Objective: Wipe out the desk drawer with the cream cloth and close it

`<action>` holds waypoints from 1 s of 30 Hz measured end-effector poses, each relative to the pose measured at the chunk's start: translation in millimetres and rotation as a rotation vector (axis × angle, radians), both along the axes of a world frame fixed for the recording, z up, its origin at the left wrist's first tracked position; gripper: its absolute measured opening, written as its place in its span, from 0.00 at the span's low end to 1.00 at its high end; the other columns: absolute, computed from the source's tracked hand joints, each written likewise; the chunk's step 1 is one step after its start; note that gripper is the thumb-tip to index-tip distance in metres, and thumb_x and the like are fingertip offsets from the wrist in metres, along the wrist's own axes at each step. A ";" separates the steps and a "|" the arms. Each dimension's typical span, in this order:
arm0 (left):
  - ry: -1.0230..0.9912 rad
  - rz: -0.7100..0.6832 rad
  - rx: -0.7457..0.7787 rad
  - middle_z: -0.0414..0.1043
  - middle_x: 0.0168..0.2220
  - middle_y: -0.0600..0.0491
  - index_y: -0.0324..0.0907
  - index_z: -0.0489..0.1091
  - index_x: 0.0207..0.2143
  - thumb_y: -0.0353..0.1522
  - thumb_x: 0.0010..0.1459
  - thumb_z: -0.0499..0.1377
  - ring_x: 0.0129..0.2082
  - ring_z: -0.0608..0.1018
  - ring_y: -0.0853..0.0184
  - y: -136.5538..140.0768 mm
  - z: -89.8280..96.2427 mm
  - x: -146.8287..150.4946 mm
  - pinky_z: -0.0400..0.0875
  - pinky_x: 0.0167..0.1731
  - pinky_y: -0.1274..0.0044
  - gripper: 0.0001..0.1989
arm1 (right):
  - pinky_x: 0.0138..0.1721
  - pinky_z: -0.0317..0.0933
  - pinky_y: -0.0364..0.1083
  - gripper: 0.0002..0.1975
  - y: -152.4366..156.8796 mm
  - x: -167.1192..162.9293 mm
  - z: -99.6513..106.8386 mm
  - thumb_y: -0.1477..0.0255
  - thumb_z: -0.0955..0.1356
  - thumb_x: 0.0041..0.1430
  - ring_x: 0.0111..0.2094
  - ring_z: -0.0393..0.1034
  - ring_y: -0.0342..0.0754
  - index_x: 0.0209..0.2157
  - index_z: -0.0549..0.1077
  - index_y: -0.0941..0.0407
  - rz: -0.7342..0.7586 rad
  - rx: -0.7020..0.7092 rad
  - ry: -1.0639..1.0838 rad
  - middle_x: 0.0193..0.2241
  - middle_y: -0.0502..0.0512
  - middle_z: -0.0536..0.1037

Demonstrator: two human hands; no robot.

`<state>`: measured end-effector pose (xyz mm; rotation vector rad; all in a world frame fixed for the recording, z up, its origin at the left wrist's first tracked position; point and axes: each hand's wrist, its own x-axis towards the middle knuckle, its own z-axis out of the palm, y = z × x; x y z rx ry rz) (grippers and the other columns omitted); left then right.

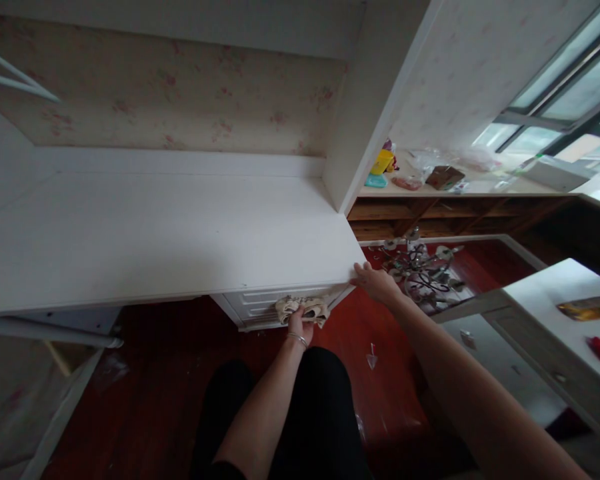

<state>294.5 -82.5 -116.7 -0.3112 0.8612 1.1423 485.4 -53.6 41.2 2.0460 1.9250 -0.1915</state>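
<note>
My left hand [303, 327] is closed on a bunched beige cloth [305, 309], held against the panelled white drawer front [260, 307] under the desk. A thin bracelet circles that wrist. My right hand [377, 283] rests at the front right corner of the white desk [180, 227], fingertips laid over its edge and nothing held in them. Part of the drawer front is hidden behind the cloth and my left hand.
Right of the desk, a chandelier [423, 270] lies on the red floor [380, 353]. Behind it a low shelf unit [480, 193] carries a brown box [445, 177] and plastic bags. A white cabinet [510, 347] stands at right. A white pole [55, 332] shows at lower left.
</note>
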 end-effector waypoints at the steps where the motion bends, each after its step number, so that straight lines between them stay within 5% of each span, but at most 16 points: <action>1: 0.023 0.030 0.004 0.75 0.27 0.52 0.36 0.69 0.37 0.23 0.57 0.52 0.25 0.77 0.71 1.2 -5.5 -13.9 0.74 0.26 0.80 0.08 | 0.36 0.62 0.49 0.23 0.6 -0.2 1.1 0.58 0.56 0.64 0.40 0.71 0.55 0.57 0.55 0.52 0.003 -0.010 -0.015 0.52 0.64 0.63; 7: 0.151 0.164 0.074 0.76 0.33 0.53 0.40 0.68 0.41 0.21 0.56 0.53 0.30 0.79 0.72 2.7 -6.6 -99.0 0.75 0.33 0.79 0.13 | 0.38 0.62 0.49 0.23 3.0 1.1 1.2 0.58 0.57 0.64 0.40 0.71 0.54 0.57 0.56 0.53 0.013 -0.011 -0.039 0.51 0.64 0.64; 14: 0.191 0.223 0.198 0.76 0.38 0.49 0.38 0.69 0.43 0.22 0.56 0.54 0.38 0.78 0.68 -5.9 55.2 -131.0 0.75 0.38 0.76 0.12 | 0.37 0.62 0.51 0.25 1.5 1.8 -3.4 0.57 0.56 0.64 0.41 0.71 0.56 0.58 0.55 0.53 -0.007 0.001 -0.015 0.52 0.66 0.63; 18: 0.145 0.199 0.270 0.75 0.42 0.49 0.39 0.68 0.45 0.23 0.55 0.55 0.41 0.78 0.67 -15.2 95.2 -108.9 0.75 0.40 0.75 0.14 | 0.38 0.62 0.50 0.24 0.1 0.9 -2.0 0.58 0.56 0.64 0.41 0.71 0.56 0.58 0.56 0.53 -0.016 0.013 -0.001 0.53 0.65 0.63; 21: 0.084 0.138 0.261 0.75 0.43 0.49 0.40 0.69 0.45 0.23 0.55 0.56 0.40 0.78 0.67 -20.0 106.8 -77.1 0.75 0.40 0.76 0.14 | 0.38 0.62 0.50 0.24 -0.9 -0.1 -0.8 0.58 0.56 0.64 0.41 0.71 0.55 0.57 0.56 0.53 -0.001 0.024 0.001 0.53 0.65 0.63; 30: -0.094 -0.110 0.133 0.75 0.36 0.48 0.37 0.70 0.38 0.26 0.55 0.57 0.31 0.78 0.69 -6.4 60.3 50.3 0.75 0.30 0.78 0.08 | 0.37 0.62 0.48 0.23 3.0 -2.5 1.0 0.58 0.57 0.63 0.42 0.69 0.54 0.56 0.56 0.52 -0.032 -0.001 -0.007 0.50 0.63 0.65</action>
